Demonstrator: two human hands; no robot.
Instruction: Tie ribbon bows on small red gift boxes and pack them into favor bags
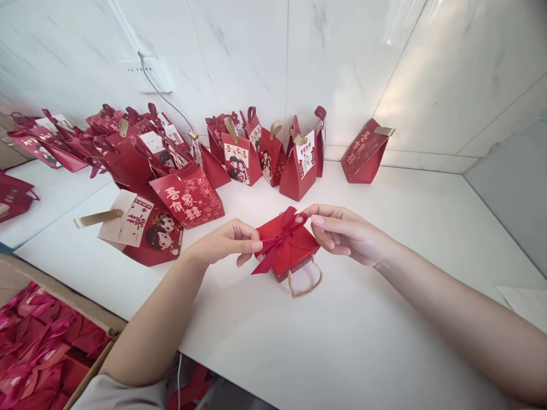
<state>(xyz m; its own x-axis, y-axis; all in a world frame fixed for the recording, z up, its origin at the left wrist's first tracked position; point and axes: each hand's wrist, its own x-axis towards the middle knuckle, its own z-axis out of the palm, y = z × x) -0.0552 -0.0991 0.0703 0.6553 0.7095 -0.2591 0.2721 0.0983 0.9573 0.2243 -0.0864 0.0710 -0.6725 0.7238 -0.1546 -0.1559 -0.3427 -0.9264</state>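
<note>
A small red gift box (289, 250) with a red ribbon bow and a beige rope handle (305, 285) sits on the white counter (342, 341) in front of me. My left hand (224, 242) pinches the left loop of the ribbon. My right hand (342, 232) pinches the ribbon's right loop at the top of the box. Both hands touch the box from opposite sides.
Several finished red gift boxes (239, 154) stand along the marble wall, more are heaped at the far left (128, 148), and one leans at the right (365, 151). A cardboard carton of red flat packs (38, 347) sits below the counter's left edge. A cable runs from a wall socket (154, 77).
</note>
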